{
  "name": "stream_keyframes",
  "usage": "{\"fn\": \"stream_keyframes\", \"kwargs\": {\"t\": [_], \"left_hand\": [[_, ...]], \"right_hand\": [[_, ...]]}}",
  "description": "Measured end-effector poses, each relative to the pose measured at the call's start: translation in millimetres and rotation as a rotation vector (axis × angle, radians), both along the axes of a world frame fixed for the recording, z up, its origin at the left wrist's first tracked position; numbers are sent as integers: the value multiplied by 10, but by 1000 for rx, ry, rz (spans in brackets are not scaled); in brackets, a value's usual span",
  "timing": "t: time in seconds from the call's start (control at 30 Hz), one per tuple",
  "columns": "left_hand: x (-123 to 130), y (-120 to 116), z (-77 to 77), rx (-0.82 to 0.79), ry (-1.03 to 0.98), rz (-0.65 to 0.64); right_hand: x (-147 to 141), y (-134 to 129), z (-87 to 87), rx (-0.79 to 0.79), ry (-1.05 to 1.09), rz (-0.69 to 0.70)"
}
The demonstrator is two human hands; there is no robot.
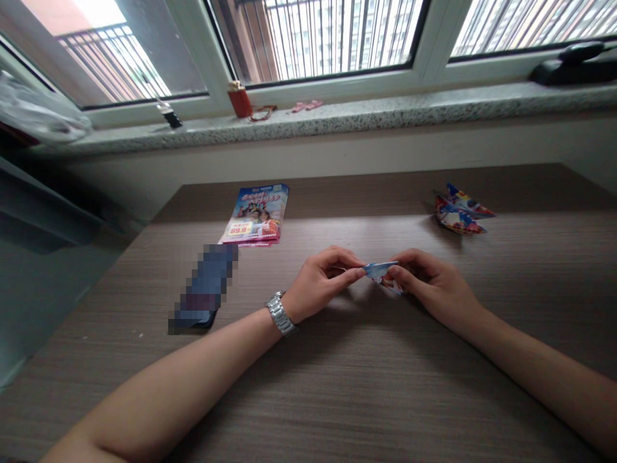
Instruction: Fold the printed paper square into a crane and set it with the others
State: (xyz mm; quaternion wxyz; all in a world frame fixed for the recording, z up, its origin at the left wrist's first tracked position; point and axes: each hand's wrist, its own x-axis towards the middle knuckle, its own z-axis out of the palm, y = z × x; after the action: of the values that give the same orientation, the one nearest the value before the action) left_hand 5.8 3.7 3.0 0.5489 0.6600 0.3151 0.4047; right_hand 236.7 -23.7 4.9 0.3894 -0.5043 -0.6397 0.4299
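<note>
A small folded piece of printed paper (383, 272), blue and white on top with red below, is held just above the brown table (347, 386). My left hand (328, 281), with a silver watch at its wrist, pinches the paper's left corner between thumb and fingers. At the paper's right side, the thumb and fingers of my right hand (431, 286) grip it too. Part of the paper is hidden behind the right thumb. Farther back on the right lies a folded paper shape (460, 212) with pointed ends, in red, blue and yellow.
A stack of printed flyers (258, 215) lies at the back left. Nearer, a dark phone (205, 286), blurred out, rests left of my left hand. Behind the table, a stone windowsill (385, 116) bears a red lighter-like object (240, 101) and small items.
</note>
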Motion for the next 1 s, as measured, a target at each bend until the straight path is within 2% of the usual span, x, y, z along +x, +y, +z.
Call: {"fn": "stream_keyframes", "kwargs": {"t": [0.37, 0.57, 1.0], "left_hand": [[-22, 9, 0, 70, 109, 29], [-19, 11, 8, 48, 82, 21], [-13, -4, 34, -12, 86, 27]], "right_hand": [[-1, 9, 14, -1, 8, -24], [-10, 4, 28, -12, 19, -49], [21, -3, -42, 6, 15, 16]]}}
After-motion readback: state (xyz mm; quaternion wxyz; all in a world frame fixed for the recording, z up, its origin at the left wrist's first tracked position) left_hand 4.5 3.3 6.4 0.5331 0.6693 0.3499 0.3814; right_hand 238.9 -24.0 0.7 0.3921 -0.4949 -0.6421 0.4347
